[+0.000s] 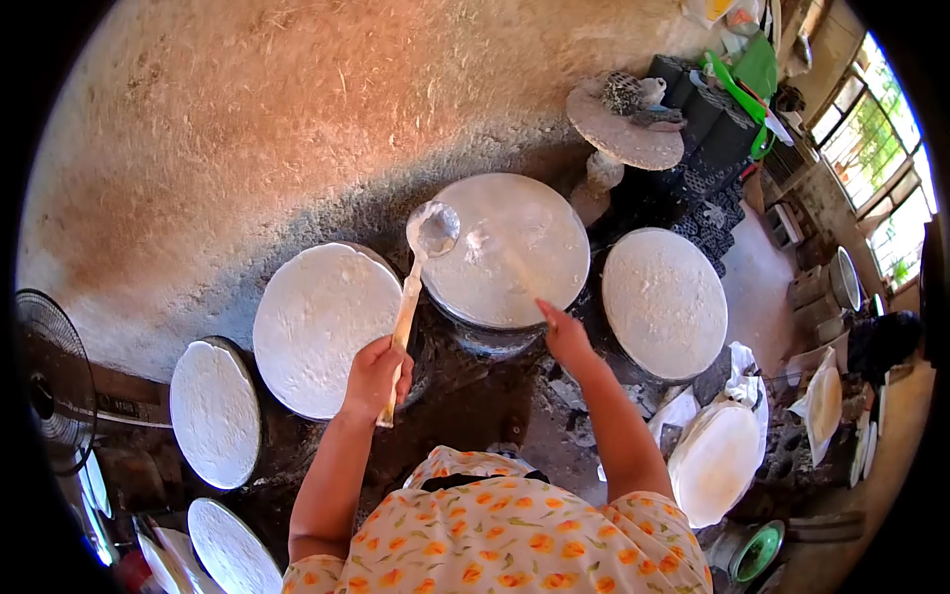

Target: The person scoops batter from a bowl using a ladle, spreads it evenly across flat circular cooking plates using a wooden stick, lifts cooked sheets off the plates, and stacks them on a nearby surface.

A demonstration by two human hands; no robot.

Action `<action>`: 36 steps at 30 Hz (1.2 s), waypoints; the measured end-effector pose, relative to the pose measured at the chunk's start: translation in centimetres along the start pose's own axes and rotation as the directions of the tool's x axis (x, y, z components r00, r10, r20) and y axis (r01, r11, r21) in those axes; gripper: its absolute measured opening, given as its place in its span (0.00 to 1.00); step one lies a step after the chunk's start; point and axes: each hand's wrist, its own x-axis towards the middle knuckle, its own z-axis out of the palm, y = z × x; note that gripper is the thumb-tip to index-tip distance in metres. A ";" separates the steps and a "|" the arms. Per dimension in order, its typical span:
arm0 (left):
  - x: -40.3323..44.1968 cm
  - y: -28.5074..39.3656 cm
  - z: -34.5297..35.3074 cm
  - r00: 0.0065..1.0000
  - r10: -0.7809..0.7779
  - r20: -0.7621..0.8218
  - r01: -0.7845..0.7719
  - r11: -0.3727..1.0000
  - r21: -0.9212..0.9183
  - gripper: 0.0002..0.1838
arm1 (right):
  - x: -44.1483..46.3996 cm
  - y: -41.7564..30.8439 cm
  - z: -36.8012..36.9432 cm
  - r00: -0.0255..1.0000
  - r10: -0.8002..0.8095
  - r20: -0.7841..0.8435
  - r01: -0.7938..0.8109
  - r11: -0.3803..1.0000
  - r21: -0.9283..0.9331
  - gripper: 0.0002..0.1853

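Note:
My left hand (378, 378) is wrapped round the wooden handle of a ladle (437, 230). The ladle's round, white-coated bowl is held over the left edge of the middle griddle (505, 247). My right hand (566, 337) is closed at that griddle's lower right edge, round the end of a thin, blurred tool (517, 265) that reaches over the pale surface. A white-covered round griddle (332, 332) lies left of the middle one, and another (665, 302) lies to its right.
A smaller white disc (215, 414) sits further left, near a fan (49, 381). At the right front is a stack of pale flat rounds (714, 463) on white cloth. A round stone stand (625, 129) is beside the rough wall (247, 129). A green bowl (760, 549) is lower right.

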 end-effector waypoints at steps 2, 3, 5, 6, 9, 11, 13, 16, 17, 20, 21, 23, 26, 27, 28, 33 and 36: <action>1.3 0.6 0.8 0.999 -0.007 -0.031 0.008 0.999 0.039 0.11 | -3.2 -1.8 -0.8 0.993 -0.052 0.108 0.047 0.998 0.050 0.33; 1.9 0.8 1.0 0.998 -0.010 -0.067 0.015 0.997 0.075 0.10 | -4.7 -2.8 -1.7 0.980 0.037 0.197 -0.051 0.996 0.066 0.33; 3.4 0.2 1.1 0.996 -0.025 -0.081 0.034 0.993 0.110 0.10 | -6.2 -4.5 -3.7 0.951 0.122 0.286 -0.149 0.986 0.074 0.33; 3.6 0.2 1.9 0.990 -0.028 -0.136 0.049 0.987 0.151 0.10 | -6.8 -5.2 -4.6 0.926 0.235 0.297 -0.257 0.966 0.035 0.34; 4.1 -0.7 3.0 0.982 -0.022 -0.187 0.064 0.973 0.221 0.08 | -8.0 -1.1 -1.8 0.960 0.243 0.143 -0.262 0.955 0.137 0.35; 3.8 -1.2 4.1 0.976 -0.083 -0.200 0.134 0.958 0.254 0.08 | -9.4 0.8 0.7 0.988 0.148 -0.035 -0.134 0.956 0.260 0.36; 2.8 -1.5 5.4 0.974 -0.133 -0.186 0.160 0.978 0.136 0.07 | -10.0 -1.3 3.3 1.000 0.006 0.025 -0.013 0.955 0.297 0.35; 0.8 -0.4 6.3 0.961 -0.239 -0.138 0.219 0.965 -0.146 0.05 | -10.0 -7.8 1.4 0.794 0.434 0.426 -0.597 0.687 0.413 0.36; 0.4 0.1 5.6 0.950 -0.294 -0.107 0.248 0.916 -0.316 0.05 | -10.1 -9.1 0.7 0.649 0.527 0.549 -0.755 0.536 0.378 0.36; -2.8 1.3 2.2 0.976 -0.214 0.034 0.198 0.814 -0.546 0.13 | -10.3 -9.5 -0.1 0.769 0.441 0.463 -0.629 0.652 0.424 0.36; -3.9 1.8 1.5 0.982 -0.182 0.058 0.183 0.814 -0.551 0.15 | -10.5 -9.4 -0.4 0.939 0.244 0.241 -0.321 0.872 0.370 0.36; -5.7 2.6 1.6 0.982 -0.186 0.015 0.164 0.818 -0.552 0.15 | -10.6 -9.8 -1.1 0.999 -0.026 0.043 0.016 0.975 0.222 0.36; -5.2 1.7 -0.7 0.968 -0.204 0.147 0.249 0.703 -0.666 0.15 | -9.6 -10.5 -1.7 0.994 -0.107 0.028 0.109 0.992 -0.066 0.34; -4.8 1.6 -1.7 0.929 -0.185 0.321 0.367 0.575 -0.731 0.15 | -8.9 -9.5 -1.2 0.991 -0.099 -0.089 0.101 0.995 0.011 0.34; -4.7 1.7 -2.2 0.868 -0.088 0.489 0.483 0.384 -0.787 0.17 | -8.1 -8.5 -0.7 0.975 -0.082 -0.206 0.102 0.991 0.089 0.34; -6.2 1.7 -3.5 0.847 0.050 0.529 0.462 0.424 -0.779 0.20 | -6.5 -5.3 -0.5 0.962 0.040 -0.269 -0.028 0.998 0.050 0.35; -6.3 0.9 -5.7 0.833 0.064 0.550 0.471 0.440 -0.764 0.23 | -7.8 -5.2 -0.4 0.866 0.500 -0.029 -0.456 0.764 -0.457 0.34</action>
